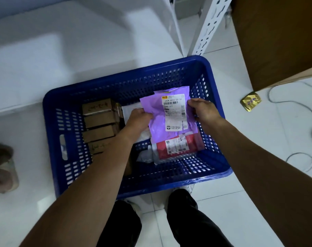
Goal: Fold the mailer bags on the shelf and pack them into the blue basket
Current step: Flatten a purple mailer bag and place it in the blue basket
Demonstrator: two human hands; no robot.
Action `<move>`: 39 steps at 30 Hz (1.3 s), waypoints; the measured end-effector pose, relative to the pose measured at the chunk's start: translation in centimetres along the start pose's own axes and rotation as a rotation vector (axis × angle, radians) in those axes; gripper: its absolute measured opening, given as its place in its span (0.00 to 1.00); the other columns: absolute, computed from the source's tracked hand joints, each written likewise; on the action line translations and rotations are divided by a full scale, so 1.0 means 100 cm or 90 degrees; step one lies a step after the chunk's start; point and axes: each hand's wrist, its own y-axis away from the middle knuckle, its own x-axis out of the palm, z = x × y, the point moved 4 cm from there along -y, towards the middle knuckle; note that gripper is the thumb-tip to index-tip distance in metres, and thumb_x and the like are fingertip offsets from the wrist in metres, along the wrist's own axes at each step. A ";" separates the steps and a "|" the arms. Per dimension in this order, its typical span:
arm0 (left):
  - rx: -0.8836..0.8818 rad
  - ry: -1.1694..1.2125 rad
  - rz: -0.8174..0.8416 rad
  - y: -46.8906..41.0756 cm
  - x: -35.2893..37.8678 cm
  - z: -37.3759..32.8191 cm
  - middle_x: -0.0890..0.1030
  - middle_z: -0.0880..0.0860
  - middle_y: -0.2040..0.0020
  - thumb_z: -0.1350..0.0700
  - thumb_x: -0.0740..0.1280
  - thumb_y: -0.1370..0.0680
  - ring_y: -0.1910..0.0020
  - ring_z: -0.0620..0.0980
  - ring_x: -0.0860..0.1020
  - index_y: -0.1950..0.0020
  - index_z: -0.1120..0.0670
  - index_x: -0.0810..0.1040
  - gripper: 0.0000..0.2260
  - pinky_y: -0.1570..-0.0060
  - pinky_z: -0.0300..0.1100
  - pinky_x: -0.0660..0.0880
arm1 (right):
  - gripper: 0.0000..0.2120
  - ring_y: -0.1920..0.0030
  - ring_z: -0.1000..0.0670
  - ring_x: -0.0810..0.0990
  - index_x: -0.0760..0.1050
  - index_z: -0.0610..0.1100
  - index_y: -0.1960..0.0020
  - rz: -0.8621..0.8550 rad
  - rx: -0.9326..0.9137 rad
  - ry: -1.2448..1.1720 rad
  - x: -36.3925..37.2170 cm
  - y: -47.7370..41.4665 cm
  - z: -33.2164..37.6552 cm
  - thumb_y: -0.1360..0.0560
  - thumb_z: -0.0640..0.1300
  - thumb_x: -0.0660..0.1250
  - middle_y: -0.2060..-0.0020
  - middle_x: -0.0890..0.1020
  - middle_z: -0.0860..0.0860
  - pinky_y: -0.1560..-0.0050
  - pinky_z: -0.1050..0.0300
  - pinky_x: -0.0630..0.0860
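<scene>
- We are gripping the purple mailer bag [157, 128] by its side edges, left grip [140, 117] and right grip [203, 110] both clasping it.
- We are holding it over the blue basket's [52, 132] right half, above a red mailer [161, 149].

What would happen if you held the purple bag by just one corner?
Probably it would droop: the purple bag looks like thin, creased film. It seems light, being so flat, and maybe slippery, given its sheen.
</scene>
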 end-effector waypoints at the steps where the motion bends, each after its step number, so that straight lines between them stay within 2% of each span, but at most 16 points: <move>1: 0.000 -0.001 -0.003 -0.005 0.003 0.002 0.83 0.59 0.52 0.68 0.64 0.25 0.53 0.55 0.80 0.57 0.56 0.82 0.10 0.51 0.48 0.76 | 0.06 0.59 0.47 0.78 0.82 0.43 0.53 -0.007 0.002 -0.004 0.000 -0.007 -0.003 0.23 0.42 0.66 0.57 0.84 0.44 0.57 0.56 0.74; 5: 0.001 0.004 0.000 -0.032 0.017 0.006 0.82 0.55 0.56 0.67 0.64 0.24 0.57 0.53 0.80 0.56 0.56 0.81 0.09 0.56 0.44 0.75 | 0.06 0.57 0.47 0.82 0.82 0.45 0.55 -0.035 0.013 -0.025 -0.001 -0.040 -0.017 0.24 0.41 0.66 0.56 0.86 0.47 0.51 0.52 0.79; 11: 0.002 -0.022 -0.002 -0.077 0.029 0.016 0.83 0.54 0.59 0.65 0.65 0.25 0.59 0.52 0.80 0.58 0.55 0.82 0.09 0.58 0.43 0.74 | 0.05 0.63 0.50 0.77 0.81 0.46 0.56 -0.048 0.023 -0.008 0.004 -0.079 -0.037 0.24 0.42 0.66 0.63 0.82 0.50 0.58 0.57 0.73; 14: -0.002 -0.024 -0.011 -0.101 0.031 0.022 0.84 0.57 0.55 0.63 0.65 0.25 0.57 0.54 0.81 0.56 0.58 0.83 0.07 0.56 0.45 0.75 | 0.07 0.65 0.51 0.77 0.80 0.46 0.59 -0.053 0.026 -0.001 0.013 -0.105 -0.039 0.23 0.42 0.66 0.64 0.82 0.50 0.60 0.59 0.72; 17: -0.003 -0.011 -0.009 -0.119 0.036 0.032 0.84 0.60 0.53 0.63 0.65 0.25 0.56 0.54 0.80 0.55 0.58 0.83 0.07 0.56 0.45 0.74 | 0.09 0.69 0.52 0.73 0.79 0.45 0.60 -0.061 0.017 0.018 0.016 -0.123 -0.040 0.22 0.42 0.64 0.69 0.78 0.51 0.69 0.63 0.69; 18: -0.006 -0.012 -0.007 -0.124 0.039 0.034 0.84 0.58 0.54 0.64 0.65 0.25 0.56 0.54 0.80 0.56 0.57 0.83 0.07 0.55 0.45 0.74 | 0.08 0.67 0.51 0.74 0.80 0.45 0.57 -0.065 0.011 0.022 0.017 -0.127 -0.039 0.22 0.41 0.64 0.67 0.79 0.50 0.68 0.64 0.70; 20: -0.009 -0.015 -0.002 -0.137 0.045 0.039 0.84 0.57 0.55 0.65 0.64 0.24 0.55 0.55 0.80 0.58 0.54 0.82 0.10 0.54 0.47 0.76 | 0.08 0.58 0.49 0.78 0.82 0.43 0.47 -0.080 0.004 0.032 0.019 -0.137 -0.040 0.20 0.42 0.64 0.58 0.82 0.47 0.55 0.59 0.75; 22: -0.015 -0.007 0.006 -0.148 0.052 0.041 0.83 0.57 0.56 0.66 0.63 0.24 0.54 0.57 0.81 0.60 0.51 0.81 0.13 0.48 0.55 0.79 | 0.09 0.54 0.48 0.77 0.80 0.41 0.48 -0.084 -0.009 0.042 0.021 -0.147 -0.038 0.19 0.41 0.62 0.54 0.81 0.45 0.47 0.52 0.75; 24: -0.020 0.010 0.014 -0.155 0.057 0.042 0.83 0.56 0.58 0.68 0.61 0.24 0.55 0.57 0.81 0.60 0.50 0.80 0.16 0.45 0.59 0.79 | 0.06 0.57 0.48 0.77 0.78 0.44 0.51 -0.092 -0.026 0.067 0.021 -0.158 -0.041 0.19 0.40 0.62 0.57 0.79 0.46 0.53 0.55 0.75; 26: -0.015 0.007 0.015 -0.158 0.060 0.042 0.83 0.56 0.56 0.68 0.60 0.24 0.57 0.56 0.81 0.59 0.49 0.80 0.16 0.50 0.53 0.79 | 0.05 0.60 0.50 0.77 0.78 0.45 0.49 -0.118 -0.032 0.074 0.019 -0.162 -0.043 0.20 0.42 0.63 0.59 0.80 0.49 0.58 0.59 0.74; 29: -0.027 0.006 -0.029 -0.167 0.056 0.046 0.81 0.55 0.60 0.68 0.63 0.25 0.63 0.54 0.79 0.60 0.52 0.78 0.11 0.57 0.47 0.77 | 0.09 0.55 0.46 0.77 0.81 0.41 0.47 -0.141 -0.047 0.107 0.017 -0.167 -0.044 0.20 0.42 0.62 0.54 0.81 0.44 0.55 0.55 0.73; 31: -0.056 0.027 -0.049 -0.174 0.052 0.053 0.83 0.58 0.57 0.63 0.68 0.29 0.60 0.56 0.82 0.55 0.55 0.78 0.05 0.50 0.54 0.82 | 0.12 0.51 0.45 0.78 0.79 0.39 0.42 -0.131 -0.055 0.138 0.019 -0.164 -0.042 0.19 0.43 0.61 0.50 0.81 0.44 0.52 0.55 0.73; 33: -0.074 -0.004 -0.070 -0.174 0.049 0.056 0.83 0.61 0.48 0.56 0.69 0.31 0.51 0.60 0.83 0.43 0.56 0.76 0.17 0.46 0.58 0.81 | 0.15 0.45 0.40 0.79 0.76 0.40 0.38 -0.137 -0.067 0.206 0.018 -0.161 -0.041 0.19 0.47 0.60 0.43 0.81 0.41 0.43 0.51 0.75; 35: 0.020 -0.135 -0.161 -0.157 0.044 0.046 0.77 0.61 0.38 0.57 0.67 0.24 0.43 0.62 0.79 0.33 0.58 0.70 0.20 0.43 0.55 0.78 | 0.18 0.38 0.37 0.77 0.72 0.42 0.32 -0.156 -0.090 0.295 0.019 -0.156 -0.043 0.19 0.49 0.60 0.37 0.78 0.40 0.38 0.48 0.73; 37: 0.255 -0.275 -0.288 -0.134 0.042 0.031 0.71 0.62 0.35 0.60 0.64 0.22 0.42 0.63 0.75 0.34 0.62 0.70 0.17 0.47 0.56 0.77 | 0.22 0.33 0.38 0.72 0.66 0.42 0.26 -0.177 -0.177 0.395 0.023 -0.148 -0.045 0.18 0.48 0.59 0.31 0.73 0.40 0.35 0.48 0.70; 39: 0.450 -0.379 -0.292 -0.117 0.054 0.018 0.69 0.62 0.33 0.58 0.63 0.21 0.38 0.62 0.74 0.34 0.62 0.72 0.17 0.43 0.53 0.76 | 0.24 0.30 0.39 0.68 0.63 0.40 0.24 -0.185 -0.322 0.503 0.029 -0.141 -0.044 0.19 0.44 0.59 0.28 0.69 0.41 0.32 0.48 0.67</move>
